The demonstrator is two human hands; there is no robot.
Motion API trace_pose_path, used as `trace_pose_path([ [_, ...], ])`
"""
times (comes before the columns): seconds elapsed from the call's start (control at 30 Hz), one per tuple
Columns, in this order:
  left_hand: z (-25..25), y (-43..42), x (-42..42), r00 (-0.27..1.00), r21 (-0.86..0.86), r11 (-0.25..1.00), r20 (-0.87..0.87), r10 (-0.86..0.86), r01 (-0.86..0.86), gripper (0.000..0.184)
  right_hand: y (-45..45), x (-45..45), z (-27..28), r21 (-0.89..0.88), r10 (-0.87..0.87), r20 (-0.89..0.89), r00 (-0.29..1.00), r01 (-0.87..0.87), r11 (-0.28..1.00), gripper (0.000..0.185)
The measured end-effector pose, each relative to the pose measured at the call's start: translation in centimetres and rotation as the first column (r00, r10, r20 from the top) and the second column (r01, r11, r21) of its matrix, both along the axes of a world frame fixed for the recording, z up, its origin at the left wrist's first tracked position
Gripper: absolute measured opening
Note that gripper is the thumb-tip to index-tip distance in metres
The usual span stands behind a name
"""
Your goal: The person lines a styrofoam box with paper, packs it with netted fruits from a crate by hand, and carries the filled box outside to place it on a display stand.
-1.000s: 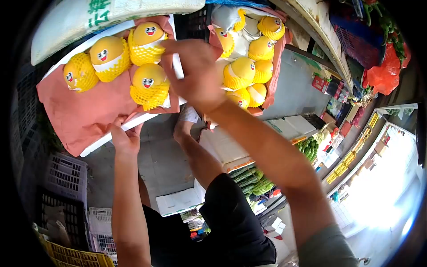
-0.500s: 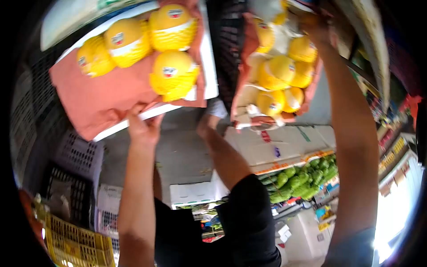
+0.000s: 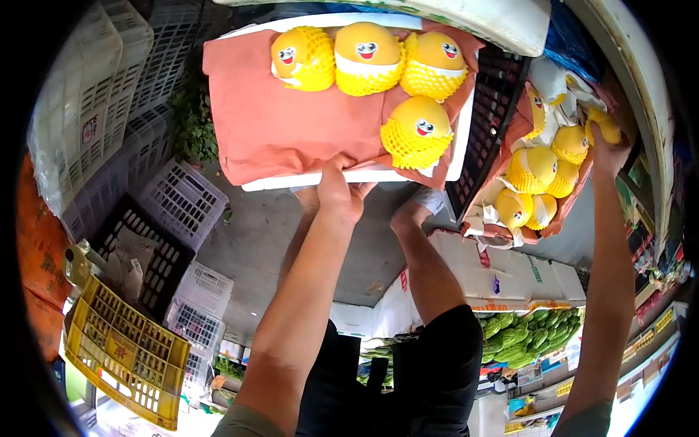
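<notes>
My left hand [image 3: 339, 191] grips the near edge of a white tray [image 3: 291, 179] lined with reddish paper [image 3: 291, 116]. On the paper sit three round yellow fruits [image 3: 368, 54] in a row along the far side and another fruit [image 3: 419, 131] at the near right corner. All wear yellow foam nets and smiling-face stickers. At the right, my right hand [image 3: 611, 149] has its fingers around a yellow netted fruit [image 3: 603, 125], partly covered by the hand. Beside it is a paper-lined box [image 3: 502, 186] holding several similar fruits [image 3: 531, 169] and white wrapping.
A black crate [image 3: 484, 109] stands between tray and box. White crates [image 3: 91, 80], a black basket [image 3: 156, 273] and a yellow crate [image 3: 127, 364] are at the left. Green vegetables [image 3: 528, 339] lie behind a carton [image 3: 502, 277]. A pale curved edge [image 3: 437, 16] crosses above.
The view has swung, so tray and box appear farther right. My right hand has come nearer the fruits from the box's far corner, and a fruit now shows in it. My left hand still grips the tray.
</notes>
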State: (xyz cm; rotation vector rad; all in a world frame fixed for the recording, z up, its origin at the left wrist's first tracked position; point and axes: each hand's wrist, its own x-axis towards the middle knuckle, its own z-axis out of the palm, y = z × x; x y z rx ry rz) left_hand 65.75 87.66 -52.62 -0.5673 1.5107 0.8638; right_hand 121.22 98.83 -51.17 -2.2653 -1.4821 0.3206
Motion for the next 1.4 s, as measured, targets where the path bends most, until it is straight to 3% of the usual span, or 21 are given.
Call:
trace_pose_path([
  [0.03,0.3,0.2,0.0,1.000,-0.006,1.000,-0.001,-0.005,0.005,0.012,-0.4,-2.1,1.3,0.147,0.022,-0.143,0.989,-0.001,0.989,0.082],
  [0.07,0.5,0.4,-0.1,1.000,-0.011,1.000,-0.001,-0.014,0.014,0.011,-1.1,-4.7,2.8,0.145,0.024,-0.145,0.989,-0.003,0.989,0.082],
  [0.13,0.7,0.4,-0.3,1.000,-0.005,1.000,0.020,-0.020,0.020,0.011,-2.5,-11.2,6.7,0.025,-0.246,-0.093,0.965,0.249,0.968,0.079],
  [0.17,0.7,0.3,-0.2,0.999,0.005,1.000,0.037,0.011,-0.011,0.011,-3.3,-14.6,8.7,-0.019,-0.245,-0.218,0.945,0.247,0.969,0.079],
  [0.27,1.2,-0.1,-0.6,0.995,0.045,0.998,0.082,0.050,-0.054,0.015,-5.6,-26.0,13.0,-0.161,-0.229,-0.550,0.803,0.168,0.973,0.079],
  [0.33,0.7,-0.8,-0.9,0.992,0.077,0.995,0.112,0.059,-0.068,0.020,-6.0,-34.5,14.8,-0.252,-0.177,-0.777,0.604,-0.040,0.967,0.079],
  [0.4,-0.8,-2.1,-1.5,0.975,0.207,0.971,0.207,0.080,-0.124,0.014,-5.3,-42.8,13.6,-0.078,0.041,-0.816,0.577,-0.180,0.981,0.079],
  [0.43,1.7,-1.1,-1.2,0.895,0.370,0.874,0.421,0.145,-0.315,0.048,-4.5,-45.8,12.8,-0.179,0.022,-0.770,0.637,-0.249,0.952,0.081],
  [0.5,1.4,-0.8,-1.5,0.893,0.404,0.860,0.434,0.120,-0.312,0.043,-2.6,-52.4,9.8,0.009,0.171,-0.683,0.710,-0.226,0.974,0.080],
  [0.57,-0.2,-1.2,-2.1,0.922,0.354,0.904,0.375,0.097,-0.239,0.038,0.2,-57.8,9.5,-0.107,-0.027,-0.668,0.744,-0.060,0.992,0.079],
  [0.6,-0.7,-1.3,-2.3,0.928,0.332,0.918,0.361,0.091,-0.219,0.036,1.6,-59.6,7.7,-0.087,0.042,-0.511,0.859,-0.100,0.991,0.078],
  [0.7,-1.7,-1.8,-2.5,0.933,0.289,0.938,0.349,0.084,-0.193,0.030,4.0,-60.9,4.7,-0.099,0.185,-0.430,0.884,-0.250,0.963,0.077],
  [0.77,-1.9,-2.8,-2.6,0.927,0.273,0.944,0.366,0.078,-0.187,0.025,4.3,-60.9,3.0,-0.146,0.387,-0.162,0.908,-0.410,0.900,0.078],
  [0.9,-1.9,-3.6,-2.4,0.917,0.277,0.943,0.395,0.062,-0.183,0.018,3.9,-58.7,3.9,-0.145,0.473,-0.179,0.863,-0.499,0.855,0.082],
  [1.03,-0.9,-2.4,-2.2,0.942,0.129,0.976,0.309,0.129,-0.176,0.018,4.3,-58.9,2.9,-0.117,0.478,-0.168,0.862,-0.499,0.859,0.080],
  [1.13,-1.5,-2.3,-3.2,0.964,0.193,0.973,0.256,0.076,-0.128,0.019,4.7,-59.6,2.3,-0.311,0.361,-0.328,0.873,-0.461,0.831,0.079],
  [1.2,-1.7,-1.8,-3.4,0.972,0.214,0.973,0.234,0.032,-0.083,0.020,3.7,-59.1,0.4,-0.106,0.423,-0.271,0.865,-0.463,0.880,0.078],
  [1.23,-1.4,-1.7,-3.2,0.976,0.214,0.975,0.216,0.013,-0.060,0.021,3.1,-58.2,1.7,0.042,0.370,-0.423,0.827,-0.390,0.920,0.079],
  [1.27,-1.1,-1.5,-2.9,0.981,0.208,0.978,0.195,-0.008,-0.033,0.021,2.5,-56.7,3.6,0.056,0.300,-0.561,0.771,-0.327,0.944,0.076],
  [1.33,-0.3,-1.3,-2.8,0.989,0.198,0.980,0.141,-0.043,0.014,0.022,1.0,-52.5,6.2,0.275,0.362,-0.675,0.643,-0.236,0.932,0.065],
  [1.4,0.3,-1.3,-3.0,0.992,0.189,0.980,0.098,-0.081,0.061,0.023,-2.0,-46.9,8.6,0.303,0.407,-0.690,0.599,-0.272,0.913,0.050],
])
